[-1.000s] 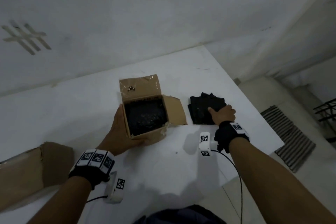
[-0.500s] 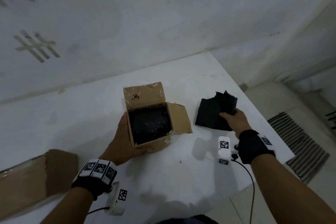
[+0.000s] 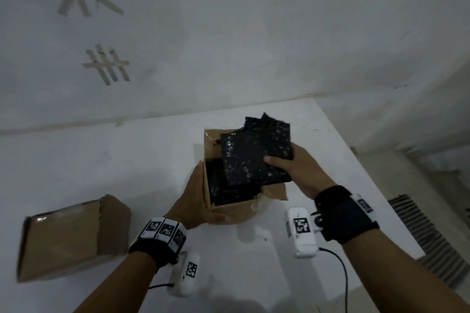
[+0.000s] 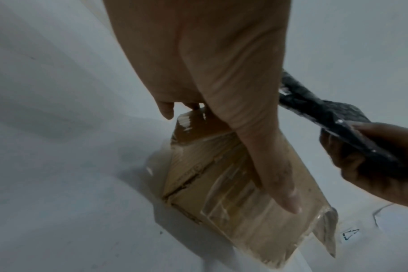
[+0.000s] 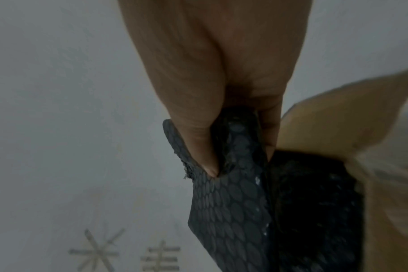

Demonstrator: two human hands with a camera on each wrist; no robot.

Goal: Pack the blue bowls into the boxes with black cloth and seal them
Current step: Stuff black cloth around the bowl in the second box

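An open cardboard box [image 3: 229, 207] stands mid-table, with black cloth lining its inside. My left hand [image 3: 201, 201] grips its left side, the thumb lying along the front wall [image 4: 233, 202]. My right hand [image 3: 287, 165] pinches a folded black cloth [image 3: 254, 155] and holds it tilted just above the box opening. In the right wrist view the thumb and fingers clamp the scaly-patterned cloth [image 5: 228, 202] next to a box flap [image 5: 338, 119]. No blue bowl shows in any view.
A second, closed cardboard box [image 3: 73, 239] lies at the left on the white table [image 3: 101, 160]. The table's right edge runs close beside my right arm. Below it, a striped mat [image 3: 419, 231] lies on the floor. A white wall stands behind the table.
My right hand picked the black cloth up off the table to the right of the box and carried it left, over the opening. The left hand stayed on the box.
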